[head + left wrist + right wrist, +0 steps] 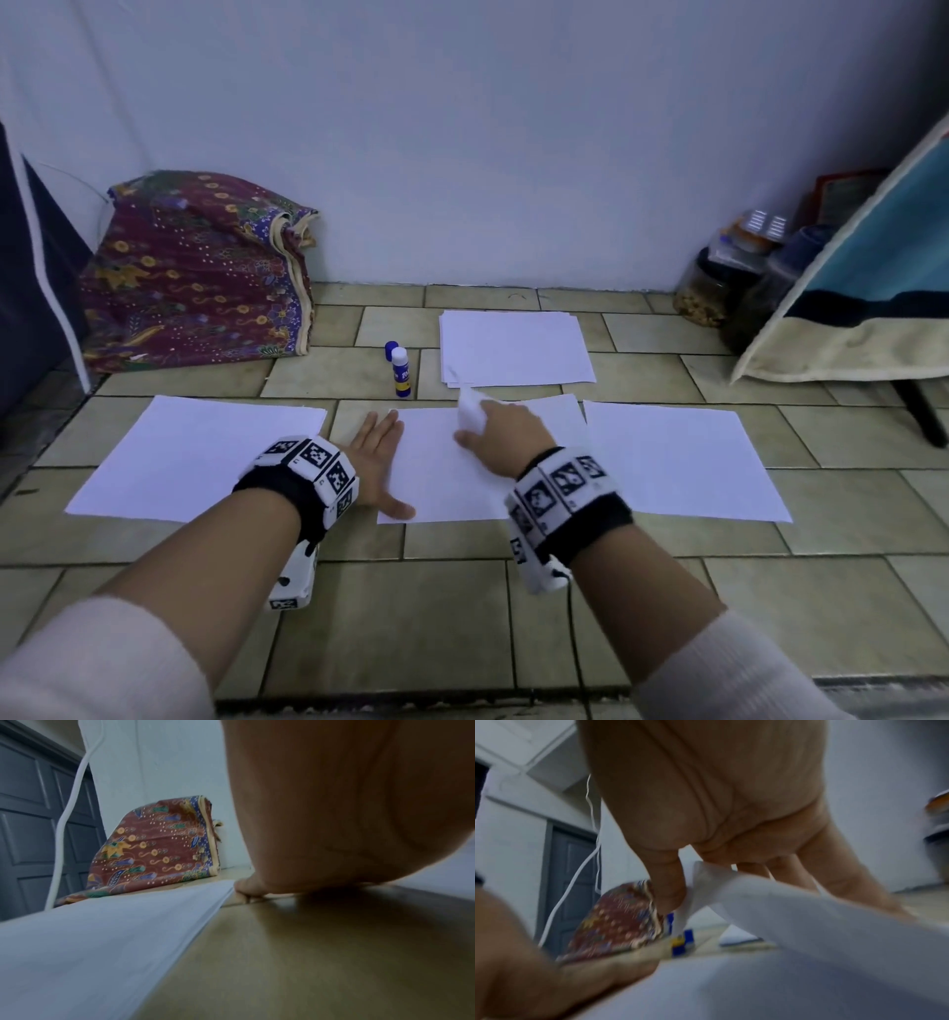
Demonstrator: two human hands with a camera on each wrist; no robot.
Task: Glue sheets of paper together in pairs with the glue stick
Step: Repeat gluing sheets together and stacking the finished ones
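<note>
While the left hand (pixel 377 452) lies flat on the near-left edge of the middle sheet (pixel 441 478) on the floor just in front of the uncapped glue stick (pixel 401 371), the right hand (pixel 506 437) pinches a crumpled white wad (pixel 471 413) against this light, floppy, easily creased paper, best lifted by a corner.

Three sheets across the near floor: left sheet (pixel 195 457), middle sheet (pixel 452 483), right sheet (pixel 683 457). Behind the middle, paper stack (pixel 513 347); glue stick (pixel 401 372) just left of it.
</note>
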